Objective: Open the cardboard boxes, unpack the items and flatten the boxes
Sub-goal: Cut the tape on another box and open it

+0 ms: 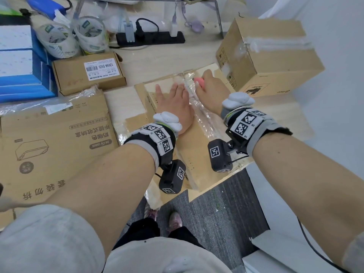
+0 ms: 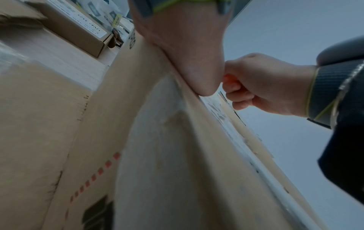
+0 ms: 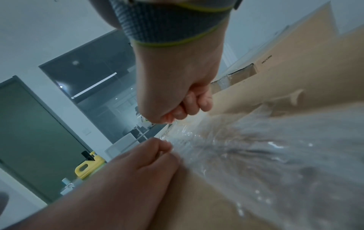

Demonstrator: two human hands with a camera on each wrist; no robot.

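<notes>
A large cardboard box [image 1: 197, 146] lies in front of me, its top seam covered by a strip of clear tape [image 1: 202, 119]. My left hand [image 1: 173, 101] presses flat on the box top, fingers straight, just left of the tape. My right hand [image 1: 208, 85] grips a pink-handled cutter [image 1: 200, 81] at the far end of the tape seam; its blade is hidden. In the left wrist view the right hand [image 2: 256, 87] is a fist around the pink handle [image 2: 229, 79]. The right wrist view shows the fist [image 3: 183, 99] over the shiny tape [image 3: 256, 147].
A taped cardboard box [image 1: 269, 56] stands at the right. A flattened printed box [image 1: 49, 146] lies at the left, a small labelled carton [image 1: 88, 71] behind it, with tape rolls [image 1: 74, 36], a power strip [image 1: 149, 38] and blue boxes [image 1: 19, 62]. Carpet floor lies below the table edge.
</notes>
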